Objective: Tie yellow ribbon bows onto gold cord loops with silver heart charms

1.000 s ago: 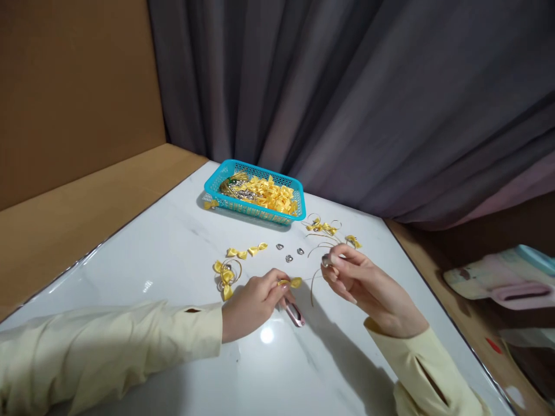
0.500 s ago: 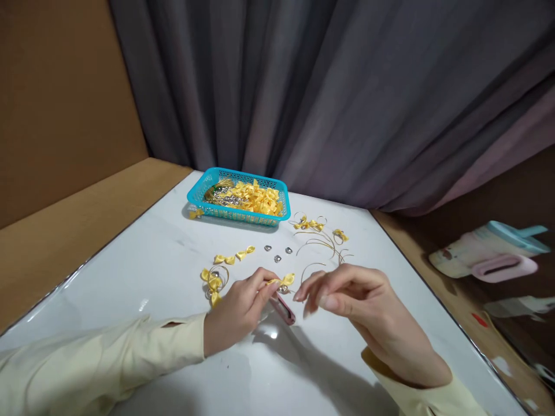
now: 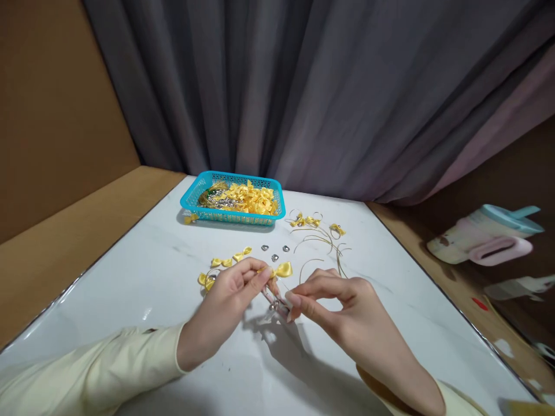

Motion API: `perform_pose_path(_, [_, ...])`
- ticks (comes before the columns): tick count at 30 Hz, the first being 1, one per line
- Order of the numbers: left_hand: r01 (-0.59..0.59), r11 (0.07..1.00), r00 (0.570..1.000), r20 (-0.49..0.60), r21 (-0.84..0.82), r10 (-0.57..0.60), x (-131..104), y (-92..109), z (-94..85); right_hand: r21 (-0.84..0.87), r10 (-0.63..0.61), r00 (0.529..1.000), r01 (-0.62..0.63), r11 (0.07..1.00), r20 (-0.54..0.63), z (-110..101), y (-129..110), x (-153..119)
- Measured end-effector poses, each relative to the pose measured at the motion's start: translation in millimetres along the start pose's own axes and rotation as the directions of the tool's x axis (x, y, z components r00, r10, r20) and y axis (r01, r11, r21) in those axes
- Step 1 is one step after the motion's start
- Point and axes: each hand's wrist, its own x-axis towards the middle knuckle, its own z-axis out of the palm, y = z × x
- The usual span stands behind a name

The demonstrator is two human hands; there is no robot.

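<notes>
At the far left stands a brown panel point(image 3: 47, 115), with the white counter point(image 3: 125, 306) beside it. A blue basket point(image 3: 185, 199) sits toward the back, holding yellow bows, silver pieces and a bundle of gold wire. Under its left end lies a loose bow point(image 3: 191, 219). Nearer the person, two yellow bows point(image 3: 221, 262) lie close together, and another bow point(image 3: 207, 281) with a wire loop is partly hidden behind the left hand point(image 3: 225, 297).

The left hand's grip is closed on a yellow bow point(image 3: 284, 270), pinched between thumb and forefinger above the counter. Below it is a small pink-and-metal tool point(image 3: 267, 294); how it is held is unclear. Three silver beads point(image 3: 275, 257) lie just beyond.

The right hand point(image 3: 347, 312) has thumb and forefinger brought together near the tool; I cannot tell whether its grip holds a strand. Curved gold wires point(image 3: 318, 238) and more bows point(image 3: 306, 221) lie behind it. Farthest right is a lidded cup point(image 3: 459, 237) with a pink handle, off the counter.
</notes>
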Motion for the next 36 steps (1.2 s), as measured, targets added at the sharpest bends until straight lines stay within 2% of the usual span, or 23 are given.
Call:
perform_pose_path(17, [0.073, 0.997, 0.997, 0.004, 0.007, -0.073, -3.6, -2.1, 1.8, -0.032, -0.021, 1.0, 0.02, 0.999, -0.01, 3.7, -0.3, -2.1])
perform_pose_path(27, [0.053, 0.998, 0.998, 0.017, 0.032, -0.054, -4.1, -2.2, 1.9, -0.024, -0.002, 1.0, 0.002, 1.0, 0.005, 2.9, -0.9, -2.0])
perform_pose_path(36, [0.058, 0.997, 0.998, 0.033, 0.044, -0.06, -4.0, -0.5, 2.7, 0.091, 0.144, 0.987, -0.151, 0.984, 0.075, 4.2, -0.3, -1.3])
